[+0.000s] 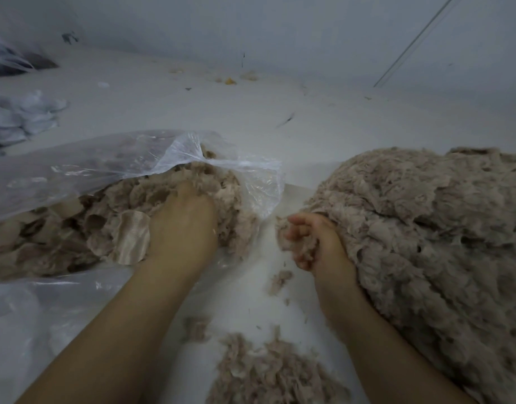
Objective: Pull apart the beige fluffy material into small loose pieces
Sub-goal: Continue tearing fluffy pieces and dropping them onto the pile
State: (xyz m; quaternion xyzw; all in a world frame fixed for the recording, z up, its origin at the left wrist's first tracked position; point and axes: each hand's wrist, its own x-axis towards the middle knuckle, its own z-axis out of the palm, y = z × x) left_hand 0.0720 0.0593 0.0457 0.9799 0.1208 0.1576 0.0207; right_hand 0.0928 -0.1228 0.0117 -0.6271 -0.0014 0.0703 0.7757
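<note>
On the pale floor (280,126) before you, the plastic bag (76,164) is your landmark. Right of the bag, well apart, rises the biggest thing: a heap of beige fluffy material (425,228). Next in size is the bag itself, lying open and holding denser clumps (76,223). Below and right of the bag sits a scatter of loose pieces (274,371). Your left hand (184,225) reaches into the bag's mouth, palm down, fingers buried in fibre, so their spread cannot be told. Your right hand (312,243), just right of the bag, curls its fingers around a small tuft (306,247). To do this well, take modest handfuls and tease them apart gently, rather than tearing big wads.
</note>
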